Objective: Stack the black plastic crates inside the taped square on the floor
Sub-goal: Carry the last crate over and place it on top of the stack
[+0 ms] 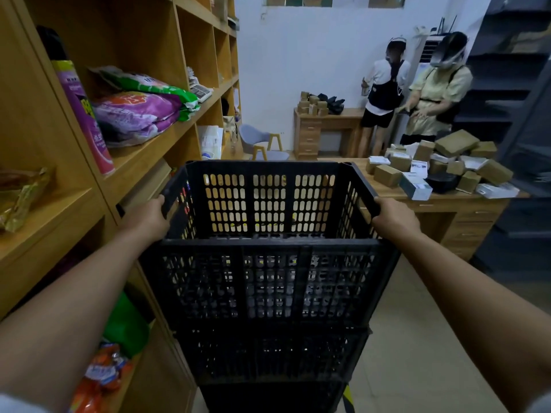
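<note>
A black slotted plastic crate (268, 204) is the top one of a stack, seen from above at the centre of the view. Under it stand more black crates (268, 353), one below another, down to the floor. My left hand (150, 217) grips the top crate's left rim, and my right hand (393, 217) grips its right rim. A short strip of yellow-and-black tape (347, 397) shows on the floor at the stack's lower right corner. The rest of the taped square is hidden by the crates.
A wooden shelf unit (104, 162) with bags and a spray can runs close along the left. A wooden desk (447, 204) piled with small boxes stands at the right. Two people (411, 96) stand at the far wall, and dark shelving (518, 114) fills the right edge.
</note>
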Demonstrator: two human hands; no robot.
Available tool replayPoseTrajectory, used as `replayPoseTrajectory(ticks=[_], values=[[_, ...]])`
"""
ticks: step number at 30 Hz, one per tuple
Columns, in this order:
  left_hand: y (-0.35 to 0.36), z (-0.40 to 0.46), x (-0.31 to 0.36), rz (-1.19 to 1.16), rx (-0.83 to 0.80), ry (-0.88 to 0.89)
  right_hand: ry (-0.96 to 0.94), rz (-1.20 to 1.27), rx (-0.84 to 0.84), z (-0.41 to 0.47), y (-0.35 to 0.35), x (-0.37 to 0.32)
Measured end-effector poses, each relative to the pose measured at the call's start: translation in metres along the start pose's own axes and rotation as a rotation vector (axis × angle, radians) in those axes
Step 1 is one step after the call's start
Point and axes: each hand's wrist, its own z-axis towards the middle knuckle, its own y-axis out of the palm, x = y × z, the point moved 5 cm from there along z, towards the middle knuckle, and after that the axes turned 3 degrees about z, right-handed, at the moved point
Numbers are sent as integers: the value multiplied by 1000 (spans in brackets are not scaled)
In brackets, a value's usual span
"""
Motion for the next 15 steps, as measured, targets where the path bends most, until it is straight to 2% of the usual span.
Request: replayPoseTrajectory(ticks=[15], values=[[6,8,7,71,4,27,-17,-42,-11,1,4,1]])
